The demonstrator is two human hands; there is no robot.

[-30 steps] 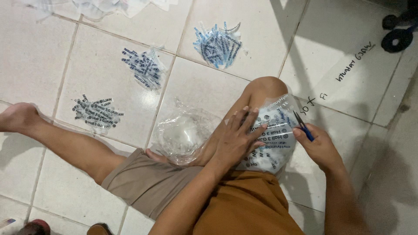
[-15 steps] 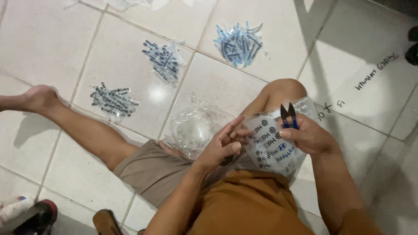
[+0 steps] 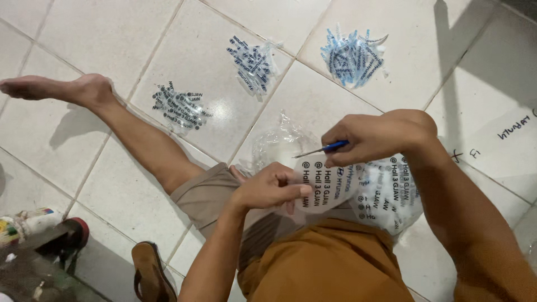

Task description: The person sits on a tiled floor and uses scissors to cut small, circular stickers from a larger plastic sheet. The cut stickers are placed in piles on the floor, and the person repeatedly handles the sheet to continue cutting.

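Observation:
I sit on a white tiled floor with one leg stretched out to the left. My left hand (image 3: 268, 189) pinches the near edge of a clear plastic sheet printed with dark labels (image 3: 369, 190) that lies over my lap. My right hand (image 3: 372, 137) holds blue-handled scissors (image 3: 321, 149) above the sheet, blades pointing left toward my left hand's fingers. Behind the hands lies a crumpled clear plastic bag (image 3: 277, 145).
Three small heaps of cut label strips lie on the tiles: a dark one (image 3: 180, 109) by my shin, one (image 3: 253, 61) farther back, a blue one (image 3: 353, 56) at the back right. A brown sandal (image 3: 150, 274) and clutter (image 3: 39, 232) sit bottom left. Handwriting marks the right tile (image 3: 512, 127).
My right hand has swung the scissors over the sheet, from its right side to pointing left at my left hand. My left hand has shifted to pinch the sheet's edge.

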